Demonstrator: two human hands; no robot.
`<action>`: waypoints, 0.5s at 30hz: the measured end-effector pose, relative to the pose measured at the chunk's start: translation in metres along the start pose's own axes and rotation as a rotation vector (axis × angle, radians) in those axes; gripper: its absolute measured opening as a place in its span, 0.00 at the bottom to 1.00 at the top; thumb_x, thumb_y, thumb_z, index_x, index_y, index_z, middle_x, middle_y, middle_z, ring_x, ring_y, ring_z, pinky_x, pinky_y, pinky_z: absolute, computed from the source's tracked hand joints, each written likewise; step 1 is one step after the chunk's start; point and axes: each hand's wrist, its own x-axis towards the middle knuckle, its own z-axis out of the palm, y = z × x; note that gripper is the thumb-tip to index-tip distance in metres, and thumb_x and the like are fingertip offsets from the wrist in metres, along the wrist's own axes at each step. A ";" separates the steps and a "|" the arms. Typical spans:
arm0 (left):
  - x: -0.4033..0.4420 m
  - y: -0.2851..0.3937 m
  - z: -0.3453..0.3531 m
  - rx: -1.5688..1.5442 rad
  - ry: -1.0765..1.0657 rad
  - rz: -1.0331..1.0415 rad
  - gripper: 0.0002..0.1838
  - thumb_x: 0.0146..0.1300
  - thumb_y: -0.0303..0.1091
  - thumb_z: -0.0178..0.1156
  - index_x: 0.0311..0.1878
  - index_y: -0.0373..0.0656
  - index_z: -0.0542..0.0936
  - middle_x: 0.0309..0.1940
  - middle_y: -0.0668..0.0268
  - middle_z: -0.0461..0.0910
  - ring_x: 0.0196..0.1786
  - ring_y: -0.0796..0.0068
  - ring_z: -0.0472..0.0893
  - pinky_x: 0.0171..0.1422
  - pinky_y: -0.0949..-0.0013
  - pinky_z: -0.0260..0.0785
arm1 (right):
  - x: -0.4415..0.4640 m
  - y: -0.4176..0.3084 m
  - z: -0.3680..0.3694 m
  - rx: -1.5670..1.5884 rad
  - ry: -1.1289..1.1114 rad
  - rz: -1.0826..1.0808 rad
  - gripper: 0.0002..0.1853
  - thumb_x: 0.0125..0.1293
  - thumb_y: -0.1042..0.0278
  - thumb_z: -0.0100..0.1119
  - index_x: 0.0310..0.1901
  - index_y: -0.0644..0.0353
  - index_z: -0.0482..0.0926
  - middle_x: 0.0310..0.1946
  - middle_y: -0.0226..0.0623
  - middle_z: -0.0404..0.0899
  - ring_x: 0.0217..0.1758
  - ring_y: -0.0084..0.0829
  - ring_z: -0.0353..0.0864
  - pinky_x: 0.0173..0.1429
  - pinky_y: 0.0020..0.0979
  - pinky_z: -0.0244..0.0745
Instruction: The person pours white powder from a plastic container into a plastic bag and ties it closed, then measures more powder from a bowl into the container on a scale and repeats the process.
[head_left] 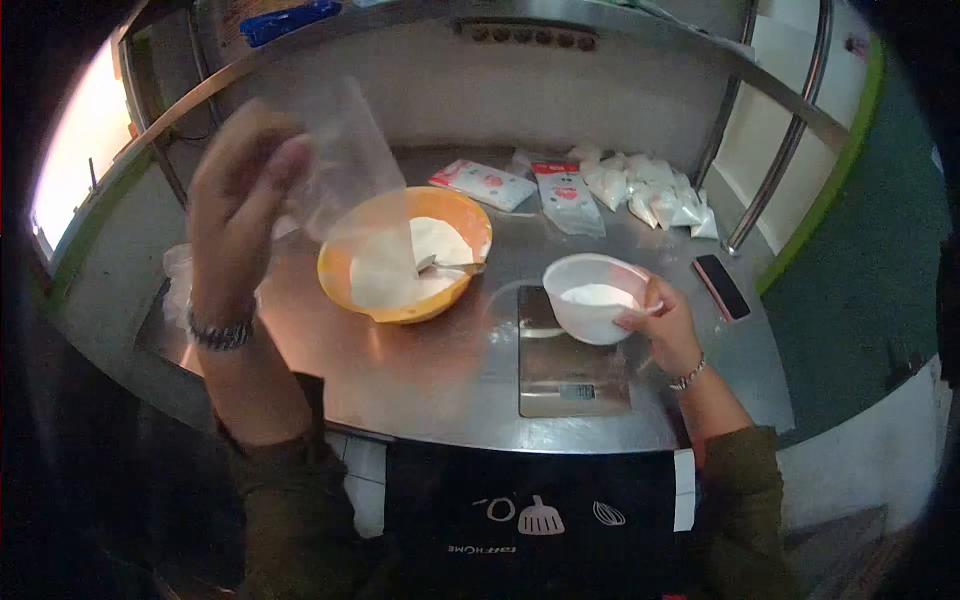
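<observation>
My left hand (245,190), blurred and raised at the left, pinches a clear plastic bag (350,150) that hangs partly in front of the orange bowl (390,312). White powder (440,240) fills much of that bowl, and a metal spoon (455,267) rests in it. On the right, my right hand (660,320) grips the rim of a small white plastic bowl (590,325) with white powder inside. This bowl is over the far part of a flat kitchen scale (545,375); whether it touches the scale is unclear.
Several filled powder bags (650,190) lie at the back right, beside two red and white packets (570,195) (485,185). A phone (722,287) lies at the right. Crumpled clear plastic (178,275) is at the left. A metal shelf bar (640,45) runs above the steel table (440,400).
</observation>
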 end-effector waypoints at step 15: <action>0.041 -0.094 0.029 0.157 -0.473 0.198 0.07 0.55 0.29 0.60 0.35 0.36 0.75 0.29 0.58 0.71 0.35 0.62 0.71 0.42 0.63 0.65 | 0.077 -0.124 0.042 -0.225 -0.014 -0.242 0.20 0.45 0.70 0.72 0.26 0.50 0.64 0.26 0.22 0.69 0.29 0.15 0.68 0.31 0.20 0.63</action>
